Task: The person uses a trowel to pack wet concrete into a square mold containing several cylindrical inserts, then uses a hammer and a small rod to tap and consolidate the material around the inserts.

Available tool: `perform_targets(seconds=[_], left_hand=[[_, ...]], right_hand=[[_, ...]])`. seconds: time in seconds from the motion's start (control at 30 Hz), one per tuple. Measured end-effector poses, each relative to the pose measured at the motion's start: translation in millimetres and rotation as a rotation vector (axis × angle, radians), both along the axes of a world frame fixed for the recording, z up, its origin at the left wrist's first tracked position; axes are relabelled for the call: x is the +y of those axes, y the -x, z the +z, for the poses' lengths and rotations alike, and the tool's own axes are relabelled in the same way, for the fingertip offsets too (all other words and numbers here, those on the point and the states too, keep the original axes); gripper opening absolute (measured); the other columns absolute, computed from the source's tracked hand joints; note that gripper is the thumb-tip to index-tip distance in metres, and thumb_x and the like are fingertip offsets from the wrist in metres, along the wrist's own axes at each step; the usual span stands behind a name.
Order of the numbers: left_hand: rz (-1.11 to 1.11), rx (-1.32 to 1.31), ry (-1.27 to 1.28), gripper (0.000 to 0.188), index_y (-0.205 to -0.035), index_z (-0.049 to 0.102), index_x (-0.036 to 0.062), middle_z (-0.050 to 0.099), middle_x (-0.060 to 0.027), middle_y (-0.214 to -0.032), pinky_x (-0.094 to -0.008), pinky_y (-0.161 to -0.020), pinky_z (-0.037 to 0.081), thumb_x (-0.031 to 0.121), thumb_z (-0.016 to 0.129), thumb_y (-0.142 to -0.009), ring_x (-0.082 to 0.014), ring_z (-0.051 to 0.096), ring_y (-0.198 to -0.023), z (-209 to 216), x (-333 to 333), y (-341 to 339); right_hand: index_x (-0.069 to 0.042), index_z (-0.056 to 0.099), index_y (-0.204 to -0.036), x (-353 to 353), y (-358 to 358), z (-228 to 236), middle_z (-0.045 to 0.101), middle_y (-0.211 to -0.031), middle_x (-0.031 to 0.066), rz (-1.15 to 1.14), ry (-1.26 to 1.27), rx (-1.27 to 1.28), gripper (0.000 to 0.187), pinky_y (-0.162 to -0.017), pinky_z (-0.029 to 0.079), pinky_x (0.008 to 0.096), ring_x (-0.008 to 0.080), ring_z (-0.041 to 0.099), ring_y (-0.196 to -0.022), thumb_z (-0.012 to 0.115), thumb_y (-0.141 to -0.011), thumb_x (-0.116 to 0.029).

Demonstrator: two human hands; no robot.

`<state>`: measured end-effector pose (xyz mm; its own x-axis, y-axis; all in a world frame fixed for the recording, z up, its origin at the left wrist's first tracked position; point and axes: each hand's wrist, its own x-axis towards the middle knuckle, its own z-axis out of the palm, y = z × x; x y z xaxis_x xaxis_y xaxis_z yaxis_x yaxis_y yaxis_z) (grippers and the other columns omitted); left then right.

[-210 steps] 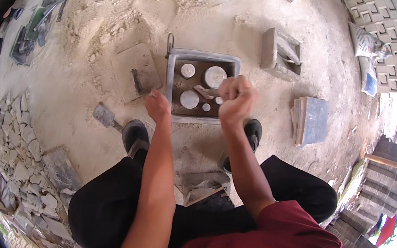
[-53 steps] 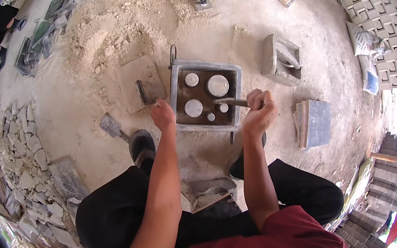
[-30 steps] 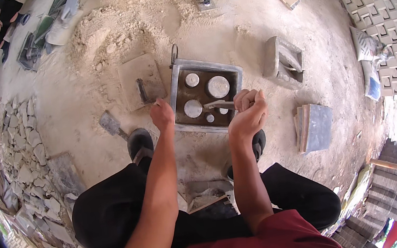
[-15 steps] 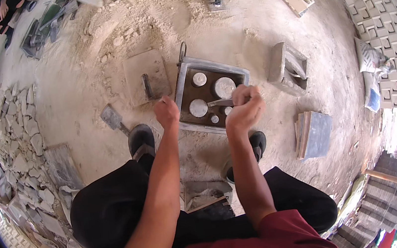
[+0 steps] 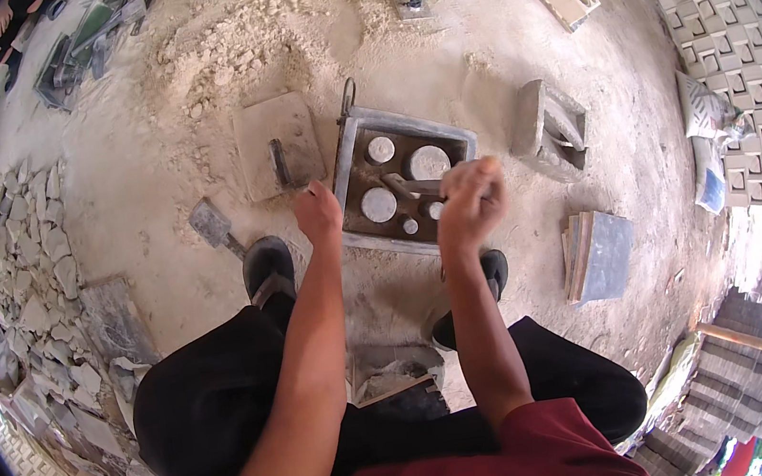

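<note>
A square metal mould lies on the ground before me, filled with dark material around several pale round discs, such as the one at its near left. My right hand is closed around a small tool with a narrow grey metal end, held over the middle of the mould. The tool's exact kind is blurred. My left hand is a closed fist beside the mould's left edge; whatever is inside it, if anything, is hidden. A wire loop stands at the mould's far left corner.
A dusty slab with an upright dark handle lies left of the mould, near a small shovel. On the right are a hollow block and stacked flat plates. Loose sand spreads beyond. Another person is at far left.
The tool in my right hand has turned, its metal end shifting slightly left and away from me over the discs. My left fist has stayed beside the mould.
</note>
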<state>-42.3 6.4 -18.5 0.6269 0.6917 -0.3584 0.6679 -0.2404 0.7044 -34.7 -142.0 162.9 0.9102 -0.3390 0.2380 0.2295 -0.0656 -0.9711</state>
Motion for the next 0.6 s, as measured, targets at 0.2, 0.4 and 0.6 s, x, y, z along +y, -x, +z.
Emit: perform_targets(seconds=[0.2,0.4,0.6], left_hand=[[-0.014,0.046,0.069,0.053,-0.085,0.065,-0.0070,0.063,-0.0295,-0.087,-0.0526,-0.081,0.044,0.036,0.035,-0.089,-0.0479,0.059,-0.087,8.9,-9.7,-11.7],[0.019,0.049,0.008,0.053,-0.086,0.066,-0.0065,0.064,-0.0293,-0.089,-0.0522,-0.083,0.045,0.037,0.036,-0.089,-0.0473,0.060,-0.089,3.0,-7.0,-2.4],[0.051,0.046,0.021,0.053,-0.084,0.066,-0.0062,0.063,-0.0293,-0.086,-0.0519,-0.081,0.045,0.037,0.036,-0.089,-0.0472,0.060,-0.088,-0.2,1.8,-0.9]], right_hand=[[-0.008,0.043,-0.064,-15.4,-8.2,-39.1,0.041,-0.059,-0.0042,-0.099,0.384,0.090,0.041,-0.049,0.029,0.0233,0.0039,0.034,-0.056,0.052,-0.098,-0.029],[-0.006,0.045,-0.062,-10.8,12.3,-8.4,0.043,-0.055,-0.0021,-0.195,0.125,0.075,0.045,-0.049,0.030,0.0236,0.0056,0.037,-0.053,0.044,-0.101,-0.029],[-0.006,0.040,-0.059,-7.7,14.2,29.9,0.038,-0.053,-0.0032,-0.098,0.032,0.217,0.048,-0.048,0.027,0.0252,0.0058,0.033,-0.051,0.047,-0.100,-0.031]])
